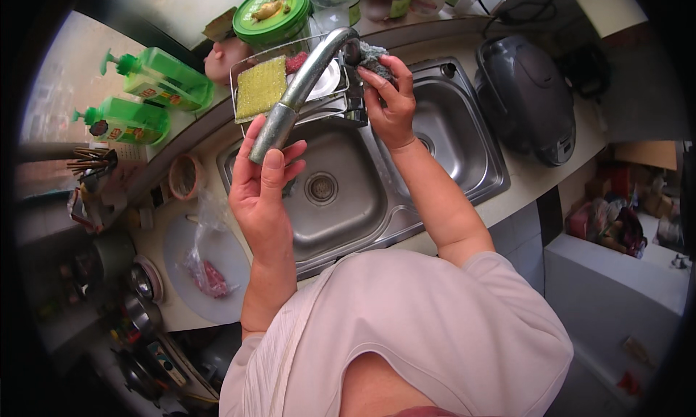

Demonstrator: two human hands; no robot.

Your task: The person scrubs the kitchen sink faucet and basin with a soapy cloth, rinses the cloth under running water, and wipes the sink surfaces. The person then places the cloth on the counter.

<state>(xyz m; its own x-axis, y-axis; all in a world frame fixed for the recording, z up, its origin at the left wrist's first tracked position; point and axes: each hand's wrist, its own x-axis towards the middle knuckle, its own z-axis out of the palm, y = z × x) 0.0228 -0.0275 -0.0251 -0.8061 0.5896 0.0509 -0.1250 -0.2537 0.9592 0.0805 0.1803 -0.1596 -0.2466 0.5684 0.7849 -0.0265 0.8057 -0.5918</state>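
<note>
A curved metal faucet [314, 71] rises over the double-bowl stainless steel sink [348, 216]. My left hand [266, 186] is around the lower end of its cylindrical spray head, thumb on the near side and fingers behind. In my right hand [392, 101] is a bunched grey-green cloth or scouring pad [375, 61], pressed near the bend of the faucet. Behind the faucet, a wire rack [235, 82] holds a yellow sponge cloth [261, 88], a red scrubber [296, 63] and a white dish. Part of a dark green item shows in the left bowl behind my left fingers.
Two green pump bottles [168, 80] stand on the ledge at left, a green-lidded tub [272, 14] and jars at the back. A round white board [179, 275] with bagged meat [212, 281] lies left of the sink; a dark rice cooker [524, 99] stands right.
</note>
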